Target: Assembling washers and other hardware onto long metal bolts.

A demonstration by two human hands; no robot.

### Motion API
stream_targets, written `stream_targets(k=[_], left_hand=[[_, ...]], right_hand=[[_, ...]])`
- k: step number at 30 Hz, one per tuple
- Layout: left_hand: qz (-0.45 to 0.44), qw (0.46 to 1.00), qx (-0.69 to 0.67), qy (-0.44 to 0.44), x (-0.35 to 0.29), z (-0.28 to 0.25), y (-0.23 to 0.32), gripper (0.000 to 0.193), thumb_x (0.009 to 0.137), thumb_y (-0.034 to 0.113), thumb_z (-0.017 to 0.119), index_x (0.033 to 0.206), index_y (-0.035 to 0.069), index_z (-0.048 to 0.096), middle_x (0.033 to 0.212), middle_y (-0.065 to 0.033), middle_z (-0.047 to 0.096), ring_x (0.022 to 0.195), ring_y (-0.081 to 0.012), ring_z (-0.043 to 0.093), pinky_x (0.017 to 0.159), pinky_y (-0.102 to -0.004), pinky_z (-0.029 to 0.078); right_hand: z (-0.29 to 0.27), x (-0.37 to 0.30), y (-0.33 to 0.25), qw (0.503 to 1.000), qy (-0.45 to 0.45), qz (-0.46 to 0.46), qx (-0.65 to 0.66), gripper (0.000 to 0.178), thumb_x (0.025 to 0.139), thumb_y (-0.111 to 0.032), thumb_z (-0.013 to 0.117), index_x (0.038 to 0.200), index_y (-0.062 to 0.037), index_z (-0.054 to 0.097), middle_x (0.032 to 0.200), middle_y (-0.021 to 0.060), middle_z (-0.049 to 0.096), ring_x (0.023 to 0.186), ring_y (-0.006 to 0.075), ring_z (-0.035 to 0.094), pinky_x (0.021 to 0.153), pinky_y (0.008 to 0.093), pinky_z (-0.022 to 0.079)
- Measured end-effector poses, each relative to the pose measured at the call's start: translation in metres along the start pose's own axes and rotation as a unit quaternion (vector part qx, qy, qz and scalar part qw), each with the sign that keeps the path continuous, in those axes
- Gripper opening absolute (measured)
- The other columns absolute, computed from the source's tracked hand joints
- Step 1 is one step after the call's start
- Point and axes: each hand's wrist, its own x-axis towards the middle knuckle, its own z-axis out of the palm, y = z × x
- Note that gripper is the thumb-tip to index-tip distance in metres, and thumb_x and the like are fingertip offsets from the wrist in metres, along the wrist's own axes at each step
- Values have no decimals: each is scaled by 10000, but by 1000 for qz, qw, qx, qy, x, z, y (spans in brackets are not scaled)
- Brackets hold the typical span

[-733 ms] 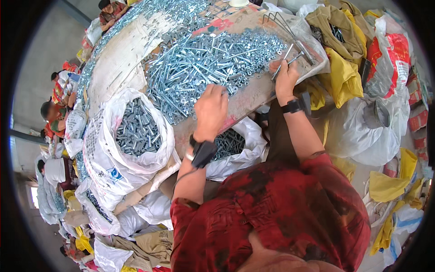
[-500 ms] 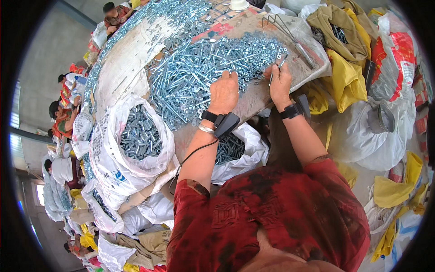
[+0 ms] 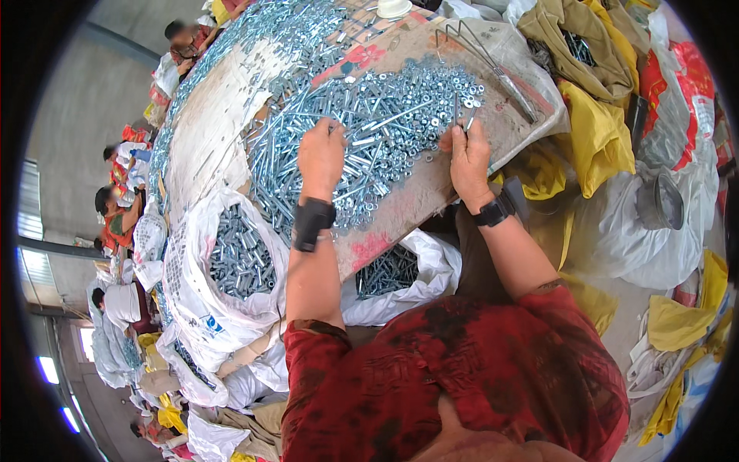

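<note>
A large heap of shiny metal bolts, sleeves and nuts (image 3: pixel 385 115) covers the work table. My left hand (image 3: pixel 319 160) is over the left part of the heap, fingers curled together at the pieces. Whatever lies between its fingertips is hidden. My right hand (image 3: pixel 469 160) is at the heap's right edge, thumb and fingers pinched on slim metal bolts (image 3: pixel 456 106) that stick up from the grip. Loose nuts (image 3: pixel 468 91) lie just beyond it.
White sacks (image 3: pixel 208 323) of metal sleeves stand left of and below the table edge. A wire rack (image 3: pixel 493 65) lies at the table's right. Yellow bags (image 3: pixel 593 138) and a metal bowl (image 3: pixel 660 202) are farther right. Other people (image 3: pixel 119 215) sit along the far left.
My left hand has moved left across the heap, away from my right hand. My right hand keeps its pinch on the bolts, slightly lower. The whole view has shifted a little.
</note>
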Motion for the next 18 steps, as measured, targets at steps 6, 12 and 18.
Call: stream_targets(k=[6, 12, 18], left_hand=[[216, 947, 107, 211, 18, 7, -1, 204, 902, 176, 593, 1036, 87, 718, 797, -141, 701, 751, -321, 663, 711, -403, 495], [119, 981, 12, 154, 85, 23, 19, 207, 878, 209, 586, 946, 78, 730, 846, -171, 708, 802, -344, 678, 736, -428, 507], [39, 985, 166, -9, 137, 57, 22, 446, 785, 426, 667, 1007, 45, 733, 967, -213, 706, 914, -372, 681, 814, -451, 527]], right_hand=[[-5, 0, -2, 1000, -10, 14, 12, 112, 1016, -120, 505, 996, -14, 532, 754, 72, 641, 664, 138, 635, 610, 288, 518], [-5, 2, -7, 999, -26, 14, -19, 96, 1016, -100, 489, 991, -19, 534, 733, 61, 624, 659, 142, 620, 621, 291, 511], [-7, 2, -9, 999, -46, 5, -25, 91, 1010, -86, 491, 1023, -16, 548, 737, 59, 622, 658, 147, 608, 610, 285, 491]])
